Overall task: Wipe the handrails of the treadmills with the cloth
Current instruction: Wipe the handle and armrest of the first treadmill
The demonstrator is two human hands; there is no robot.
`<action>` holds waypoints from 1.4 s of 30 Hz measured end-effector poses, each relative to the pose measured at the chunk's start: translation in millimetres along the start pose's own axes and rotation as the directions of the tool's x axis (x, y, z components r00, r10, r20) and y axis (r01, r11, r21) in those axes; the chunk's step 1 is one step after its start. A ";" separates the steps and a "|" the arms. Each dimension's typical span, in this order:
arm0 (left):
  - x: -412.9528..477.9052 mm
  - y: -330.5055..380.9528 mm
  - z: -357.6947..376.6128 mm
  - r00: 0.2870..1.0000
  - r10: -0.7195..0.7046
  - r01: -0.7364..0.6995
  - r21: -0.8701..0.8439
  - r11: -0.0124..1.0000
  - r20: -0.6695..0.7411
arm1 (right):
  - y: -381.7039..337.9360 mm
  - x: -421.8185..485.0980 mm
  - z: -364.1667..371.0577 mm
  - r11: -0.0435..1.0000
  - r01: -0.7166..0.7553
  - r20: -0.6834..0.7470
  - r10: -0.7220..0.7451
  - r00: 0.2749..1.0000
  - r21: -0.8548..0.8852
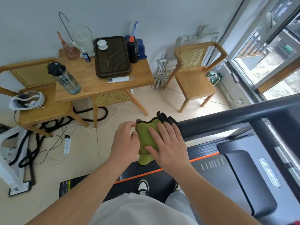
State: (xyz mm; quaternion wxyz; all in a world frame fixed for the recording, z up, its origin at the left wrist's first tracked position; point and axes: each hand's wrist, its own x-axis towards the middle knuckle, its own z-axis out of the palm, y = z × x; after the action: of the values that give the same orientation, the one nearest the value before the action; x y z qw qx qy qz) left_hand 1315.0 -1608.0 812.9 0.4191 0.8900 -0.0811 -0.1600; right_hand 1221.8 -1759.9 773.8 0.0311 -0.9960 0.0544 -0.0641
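Where the cloth (146,135) is draped over the near end of the handrail (227,119), it is pressed down by the right hand (168,143), whose fingers lie straight and flat on it. Its left edge is pinched by the curled fingers of the left hand (126,142).

Since the cloth is bunched on top rather than wrapped round the bar, the underside of the rail is likely to be missed when a stroke is made. If the pinch is let go while the flat hand is pushed along, the cloth could be dragged off the rail end and dropped onto the belt (160,179) or the floor.

The rail end itself is covered by cloth and hands, so how far the cloth reaches round it cannot be told. A black, finger-like shape (164,118) just beyond the cloth cannot be identified; it may be the cloth's dark backing. The rail is cut off at the right edge, and no second treadmill is seen. Further out, a spray bottle (134,29) behind the counter (97,85) is blurred against the wall.
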 end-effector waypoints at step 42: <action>-10.7 14.7 31.1 0.984 0.145 -0.155 0.105 0.982 0.102 | -17.1 27.8 -11.9 -0.444 -0.529 0.598 0.786 0.158 0.724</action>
State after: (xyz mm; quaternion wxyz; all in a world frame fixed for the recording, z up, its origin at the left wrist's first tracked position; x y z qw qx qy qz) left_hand 1293.9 -1636.7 808.0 0.3748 0.8951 -0.1766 -0.1647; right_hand 1249.5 -1746.7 790.2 0.6089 -0.4531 0.6317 -0.1580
